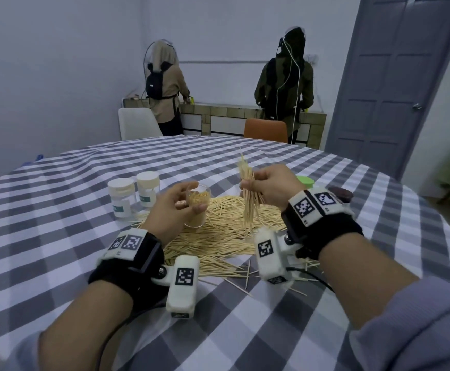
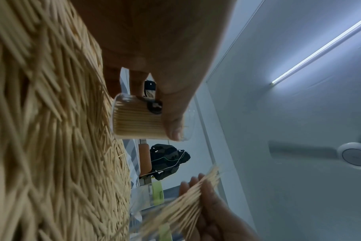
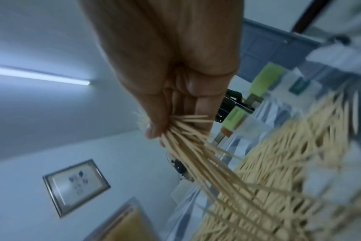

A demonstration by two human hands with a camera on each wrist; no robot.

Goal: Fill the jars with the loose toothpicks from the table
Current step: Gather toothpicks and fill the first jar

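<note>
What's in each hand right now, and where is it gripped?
The left hand holds the open jar of toothpicks by its upper wall, thumb near the rim. The right hand pinches a toothpick bundle around its middle.

So the toothpick pile (image 1: 218, 236) sits mid-table on the tablecloth (image 1: 325, 330), near side. An open jar (image 1: 197, 208) stands on its far-left part, held by the left hand (image 1: 174, 207). Right of that jar, the right hand (image 1: 270, 190) holds a bundle (image 1: 248, 191) above the pile. Two capped jars (image 1: 132, 192) stand side by side just left of the pile – another lidded jar (image 1: 305, 180) peeks out behind the right hand. Two chairs (image 1: 266, 131) at the far edge, two people (image 1: 285, 84) at a counter (image 1: 218, 111) beyond.
</note>
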